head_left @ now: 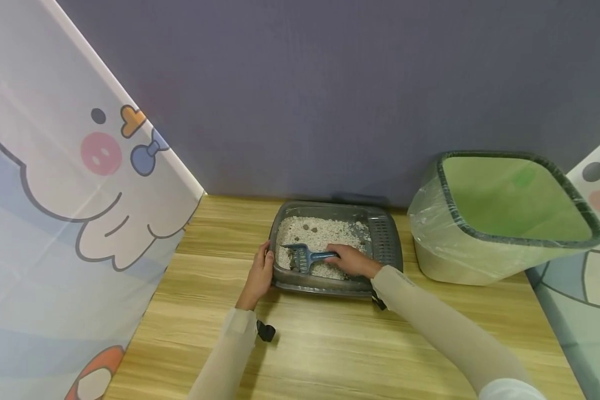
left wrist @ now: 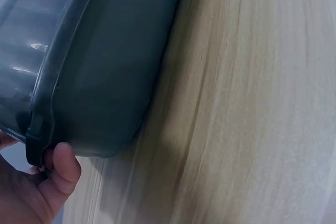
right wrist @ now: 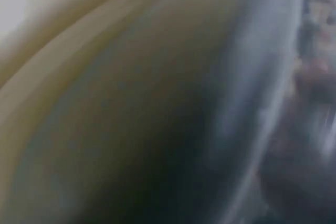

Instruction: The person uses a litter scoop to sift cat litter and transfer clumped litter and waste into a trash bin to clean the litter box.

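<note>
A dark grey litter box (head_left: 387,236) holds pale granular litter (head_left: 325,226) with a few darker clumps. My left hand (head_left: 260,272) grips the box's left rim; in the left wrist view the thumb (left wrist: 65,163) lies against the outside under the rim's corner. Over the litter, my right hand (head_left: 351,259) holds a blue slotted litter scoop (head_left: 302,258) by its handle. The scoop's head points left, with dark clumps showing at and between its slots. The right wrist view is heavily blurred and shows mostly the box's side.
To the right stands a large bin (head_left: 460,261) lined with a clear bag, its dark rim close to the box's right side. Behind the wooden table (head_left: 320,350) rises a grey wall (head_left: 290,100). A cartoon-printed panel (head_left: 45,183) borders the left side.
</note>
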{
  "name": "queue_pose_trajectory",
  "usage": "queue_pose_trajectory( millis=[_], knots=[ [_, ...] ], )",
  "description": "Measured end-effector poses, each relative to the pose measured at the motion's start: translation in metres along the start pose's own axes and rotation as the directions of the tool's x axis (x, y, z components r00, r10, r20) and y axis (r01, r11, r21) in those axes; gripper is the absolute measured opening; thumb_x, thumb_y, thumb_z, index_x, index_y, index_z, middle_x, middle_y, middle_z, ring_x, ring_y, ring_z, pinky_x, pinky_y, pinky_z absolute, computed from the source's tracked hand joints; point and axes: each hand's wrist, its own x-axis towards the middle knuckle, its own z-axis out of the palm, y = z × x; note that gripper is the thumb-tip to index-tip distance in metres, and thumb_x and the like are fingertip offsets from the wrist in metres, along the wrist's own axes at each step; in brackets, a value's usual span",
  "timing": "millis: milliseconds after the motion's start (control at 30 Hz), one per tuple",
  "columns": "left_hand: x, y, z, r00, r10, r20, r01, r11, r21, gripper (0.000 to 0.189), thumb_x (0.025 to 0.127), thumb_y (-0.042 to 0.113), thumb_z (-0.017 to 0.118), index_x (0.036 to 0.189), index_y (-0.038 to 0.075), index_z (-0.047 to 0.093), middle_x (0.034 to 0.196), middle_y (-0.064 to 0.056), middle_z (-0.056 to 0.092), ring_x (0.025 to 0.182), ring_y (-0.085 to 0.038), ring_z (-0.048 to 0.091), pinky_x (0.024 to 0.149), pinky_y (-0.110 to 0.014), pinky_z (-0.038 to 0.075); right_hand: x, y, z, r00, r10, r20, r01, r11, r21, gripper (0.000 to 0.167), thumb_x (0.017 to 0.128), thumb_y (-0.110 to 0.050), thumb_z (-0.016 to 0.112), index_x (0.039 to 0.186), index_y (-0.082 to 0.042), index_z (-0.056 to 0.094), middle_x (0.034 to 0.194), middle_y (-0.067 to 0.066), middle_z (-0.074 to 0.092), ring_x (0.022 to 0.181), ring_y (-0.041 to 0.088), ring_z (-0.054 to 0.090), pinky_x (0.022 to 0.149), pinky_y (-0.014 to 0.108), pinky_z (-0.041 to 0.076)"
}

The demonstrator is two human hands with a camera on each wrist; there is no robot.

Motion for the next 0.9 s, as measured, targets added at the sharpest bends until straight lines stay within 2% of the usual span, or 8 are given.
queue_pose_trajectory(
  millis=[167, 267, 333, 467, 567, 667, 767, 900],
  knots=[
    [0.0, 0.002, 0.001, 1.0, -0.007, -0.007, 0.006, 1.0, -0.015, 0.056, 0.103, 0.044, 0.025, 0.149, 0.011, 0.025, 0.145, -0.024, 0.03, 0.129, -0.041, 0.034, 0.099, -0.058, 0.03, -0.022, 0.006, -0.006, 0.995, -0.006, -0.095, 0.013, 0.997, 0.073, 0.015, 0.099, -0.018, 0.051, 0.099, -0.004, 0.057, 0.079, 0.012, 0.051, 0.059, 0.016, 0.039, 0.06, 0.035, 0.037],
    [-0.001, 0.001, 0.0, 1.0, -0.008, -0.006, 0.008, 1.0, -0.027, 0.06, 0.102, 0.049, 0.024, 0.149, 0.012, 0.025, 0.146, -0.024, 0.028, 0.129, -0.042, 0.033, 0.1, -0.058, 0.029, -0.035, 0.01, -0.011, 0.979, 0.004, -0.202, 0.016, 0.995, 0.096, 0.018, 0.099, -0.021, 0.051, 0.101, -0.005, 0.059, 0.079, 0.013, 0.052, 0.058, 0.017, 0.039, 0.059, 0.035, 0.037],
    [-0.001, -0.001, 0.0, 1.0, -0.008, -0.007, 0.007, 1.0, -0.029, 0.062, 0.101, 0.051, 0.024, 0.149, 0.012, 0.025, 0.148, -0.023, 0.027, 0.131, -0.042, 0.031, 0.101, -0.058, 0.028, -0.043, 0.012, -0.012, 0.958, 0.012, -0.286, 0.019, 0.994, 0.107, 0.021, 0.099, -0.024, 0.051, 0.102, -0.005, 0.061, 0.074, 0.01, 0.051, 0.054, 0.018, 0.038, 0.056, 0.035, 0.036],
    [0.0, -0.002, 0.0, 1.0, -0.014, -0.01, 0.013, 0.999, -0.03, 0.06, 0.102, 0.05, 0.024, 0.149, 0.013, 0.026, 0.148, -0.021, 0.026, 0.132, -0.04, 0.03, 0.102, -0.057, 0.027, -0.054, 0.015, -0.011, 0.901, 0.065, -0.428, -0.009, 0.991, 0.131, 0.026, 0.098, -0.032, 0.052, 0.107, -0.01, 0.062, 0.067, 0.003, 0.045, 0.05, 0.017, 0.035, 0.051, 0.033, 0.035],
    [0.001, -0.003, 0.0, 1.0, -0.018, -0.003, 0.018, 0.999, -0.031, 0.059, 0.102, 0.05, 0.024, 0.149, 0.014, 0.026, 0.149, -0.02, 0.026, 0.132, -0.04, 0.03, 0.102, -0.057, 0.027, -0.057, 0.016, -0.009, 0.863, 0.098, -0.496, -0.016, 0.986, 0.167, 0.028, 0.097, -0.035, 0.052, 0.114, -0.015, 0.061, 0.065, 0.003, 0.046, 0.047, 0.016, 0.034, 0.049, 0.032, 0.035],
    [0.0, -0.002, 0.0, 1.0, -0.02, -0.001, 0.02, 0.999, -0.028, 0.061, 0.101, 0.052, 0.023, 0.149, 0.014, 0.025, 0.149, -0.02, 0.026, 0.131, -0.04, 0.031, 0.101, -0.057, 0.028, -0.059, 0.019, -0.006, 0.827, 0.081, -0.557, 0.011, 0.987, 0.16, 0.029, 0.097, -0.035, 0.053, 0.116, -0.014, 0.062, 0.064, 0.002, 0.047, 0.046, 0.016, 0.033, 0.047, 0.031, 0.034],
    [-0.001, -0.003, 0.0, 1.0, -0.021, -0.002, 0.021, 1.0, -0.021, 0.062, 0.101, 0.053, 0.022, 0.149, 0.014, 0.024, 0.148, -0.021, 0.025, 0.131, -0.041, 0.031, 0.101, -0.058, 0.028, -0.06, 0.021, -0.004, 0.802, 0.051, -0.595, 0.045, 0.988, 0.145, 0.027, 0.097, -0.034, 0.053, 0.113, -0.013, 0.063, 0.063, 0.001, 0.047, 0.045, 0.016, 0.033, 0.046, 0.03, 0.034],
    [-0.001, -0.003, 0.001, 1.0, -0.012, 0.005, 0.012, 1.0, -0.016, 0.063, 0.101, 0.053, 0.022, 0.149, 0.013, 0.024, 0.148, -0.021, 0.025, 0.131, -0.041, 0.031, 0.101, -0.058, 0.027, -0.062, 0.022, -0.001, 0.791, 0.054, -0.61, 0.047, 0.988, 0.147, 0.032, 0.098, -0.037, 0.051, 0.115, -0.013, 0.062, 0.06, 0.0, 0.046, 0.044, 0.015, 0.034, 0.046, 0.031, 0.035]
  ],
)
